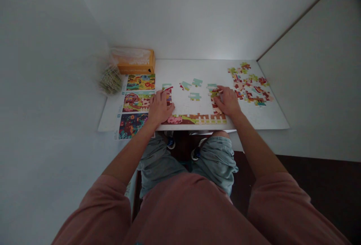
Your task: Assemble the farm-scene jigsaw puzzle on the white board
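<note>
A partly joined jigsaw puzzle (194,119) lies on the white tabletop, with a bottom row of fence and pink pigs and a column rising at each side. My left hand (160,108) rests over the left column, thumb apart from the fingers, covering part of the barn picture. On the right column, my right hand (229,103) touches the edge pieces, its index finger and thumb spread. Inside the frame lie a few loose pieces: a light green one (197,82), another (194,96) below it, and one with a red patch (185,85).
Several loose puzzle pieces (251,87) are scattered at the table's right. Three picture sheets (138,101) lie at the left, the lowest overhanging the front edge. Behind them stands a yellow box (137,67), beside a clear bag with greenish contents (111,79). White walls enclose the table.
</note>
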Demonstrator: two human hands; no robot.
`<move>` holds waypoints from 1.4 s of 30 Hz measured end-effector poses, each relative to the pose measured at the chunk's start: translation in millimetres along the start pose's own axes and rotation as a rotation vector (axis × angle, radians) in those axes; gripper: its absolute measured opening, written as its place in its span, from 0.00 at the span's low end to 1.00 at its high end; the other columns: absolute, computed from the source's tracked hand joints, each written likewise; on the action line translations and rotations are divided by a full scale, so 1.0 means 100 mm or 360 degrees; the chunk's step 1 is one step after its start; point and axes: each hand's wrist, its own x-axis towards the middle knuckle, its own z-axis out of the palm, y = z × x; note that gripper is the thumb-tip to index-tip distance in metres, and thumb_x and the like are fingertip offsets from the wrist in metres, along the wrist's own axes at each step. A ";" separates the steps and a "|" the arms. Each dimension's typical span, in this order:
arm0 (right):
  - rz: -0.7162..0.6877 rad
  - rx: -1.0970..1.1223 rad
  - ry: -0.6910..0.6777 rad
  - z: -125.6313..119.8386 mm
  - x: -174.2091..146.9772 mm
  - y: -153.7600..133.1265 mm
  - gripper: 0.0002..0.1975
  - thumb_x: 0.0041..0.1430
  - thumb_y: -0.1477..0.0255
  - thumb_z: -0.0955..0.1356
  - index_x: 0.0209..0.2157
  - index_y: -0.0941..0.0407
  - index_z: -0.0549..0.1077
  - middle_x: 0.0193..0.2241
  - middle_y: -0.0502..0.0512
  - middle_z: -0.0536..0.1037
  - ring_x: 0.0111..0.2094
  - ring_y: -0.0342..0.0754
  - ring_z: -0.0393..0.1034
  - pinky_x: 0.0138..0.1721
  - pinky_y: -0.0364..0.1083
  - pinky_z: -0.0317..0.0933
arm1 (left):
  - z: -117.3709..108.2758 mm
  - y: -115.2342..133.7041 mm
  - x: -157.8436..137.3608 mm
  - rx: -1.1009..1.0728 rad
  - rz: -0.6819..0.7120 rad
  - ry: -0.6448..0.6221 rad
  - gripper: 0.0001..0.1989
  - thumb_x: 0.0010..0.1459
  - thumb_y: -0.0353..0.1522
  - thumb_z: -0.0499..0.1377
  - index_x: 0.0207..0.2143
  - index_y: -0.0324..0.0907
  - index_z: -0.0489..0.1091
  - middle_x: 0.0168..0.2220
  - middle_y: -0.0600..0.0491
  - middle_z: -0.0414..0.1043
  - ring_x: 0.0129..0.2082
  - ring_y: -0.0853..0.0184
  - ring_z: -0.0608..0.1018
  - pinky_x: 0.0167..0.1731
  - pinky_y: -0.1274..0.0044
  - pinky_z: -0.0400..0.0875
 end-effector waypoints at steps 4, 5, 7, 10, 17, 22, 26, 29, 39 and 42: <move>-0.0060 -0.0005 0.0010 0.03 0.00 0.02 0.16 0.51 0.68 0.54 0.44 0.49 0.55 0.43 0.55 0.57 0.42 0.55 0.50 0.40 0.54 0.42 | 0.02 -0.03 0.00 -0.0008 0.0022 -0.0007 0.20 0.48 0.35 0.44 0.46 0.44 0.47 0.48 0.51 0.46 0.48 0.61 0.51 0.46 0.68 0.42; -0.0073 -0.0007 0.0033 0.04 0.00 0.02 0.16 0.51 0.68 0.54 0.44 0.49 0.55 0.43 0.55 0.57 0.42 0.55 0.50 0.41 0.54 0.42 | 0.02 -0.03 -0.01 -0.0007 0.0027 0.0002 0.20 0.48 0.35 0.44 0.46 0.44 0.47 0.48 0.50 0.46 0.48 0.60 0.51 0.46 0.68 0.42; -0.0095 -0.0003 0.0078 0.06 -0.01 0.04 0.17 0.51 0.67 0.54 0.45 0.49 0.54 0.42 0.55 0.58 0.41 0.55 0.50 0.41 0.54 0.42 | 0.02 -0.04 -0.01 -0.0007 0.0035 0.0014 0.21 0.48 0.35 0.44 0.46 0.44 0.46 0.48 0.50 0.46 0.47 0.60 0.52 0.46 0.68 0.42; -0.0122 0.0005 0.0102 0.09 -0.01 0.06 0.17 0.51 0.67 0.54 0.44 0.49 0.55 0.41 0.56 0.58 0.41 0.55 0.51 0.41 0.54 0.42 | 0.01 -0.05 -0.02 -0.0009 0.0031 0.0023 0.22 0.48 0.35 0.44 0.47 0.43 0.45 0.48 0.50 0.45 0.48 0.61 0.51 0.46 0.69 0.42; -0.0137 0.0005 0.0114 0.09 -0.01 0.05 0.16 0.51 0.66 0.54 0.43 0.48 0.57 0.42 0.54 0.58 0.40 0.55 0.51 0.40 0.54 0.43 | 0.01 -0.04 -0.02 -0.0023 0.0042 -0.0003 0.21 0.48 0.34 0.45 0.46 0.46 0.47 0.48 0.51 0.47 0.48 0.60 0.51 0.46 0.68 0.42; -0.0164 0.0003 0.0092 0.06 -0.01 0.05 0.15 0.51 0.67 0.54 0.42 0.48 0.58 0.42 0.52 0.59 0.41 0.54 0.51 0.41 0.53 0.42 | 0.01 -0.04 -0.01 -0.0072 0.0032 -0.0040 0.21 0.48 0.34 0.45 0.46 0.46 0.47 0.48 0.52 0.46 0.48 0.61 0.50 0.46 0.67 0.42; -0.0158 -0.0021 0.0059 0.04 -0.01 0.04 0.15 0.52 0.67 0.54 0.42 0.48 0.57 0.43 0.51 0.59 0.41 0.53 0.51 0.41 0.53 0.42 | 0.02 -0.04 -0.01 -0.0096 0.0046 -0.0025 0.20 0.48 0.34 0.45 0.46 0.46 0.47 0.48 0.52 0.45 0.48 0.61 0.50 0.46 0.67 0.42; -0.0128 -0.0027 0.0045 0.03 -0.01 0.04 0.15 0.51 0.67 0.54 0.43 0.48 0.56 0.43 0.51 0.59 0.41 0.54 0.51 0.40 0.53 0.42 | 0.04 -0.05 -0.01 -0.0096 0.0076 0.0018 0.21 0.48 0.34 0.44 0.47 0.46 0.46 0.48 0.52 0.46 0.48 0.61 0.51 0.47 0.68 0.42; -0.0151 -0.0006 0.0108 0.05 0.00 0.06 0.15 0.51 0.67 0.54 0.43 0.48 0.56 0.42 0.52 0.60 0.41 0.54 0.52 0.39 0.54 0.44 | 0.01 -0.01 0.00 -0.0091 0.0019 -0.0049 0.21 0.48 0.34 0.45 0.47 0.46 0.46 0.48 0.51 0.46 0.48 0.61 0.51 0.46 0.68 0.43; -0.0161 -0.0005 0.0106 0.05 0.00 0.07 0.15 0.51 0.67 0.54 0.42 0.48 0.57 0.42 0.51 0.60 0.41 0.53 0.52 0.39 0.54 0.44 | 0.02 -0.02 0.00 -0.0099 0.0022 -0.0046 0.21 0.48 0.34 0.44 0.47 0.44 0.46 0.48 0.51 0.46 0.48 0.60 0.51 0.46 0.67 0.43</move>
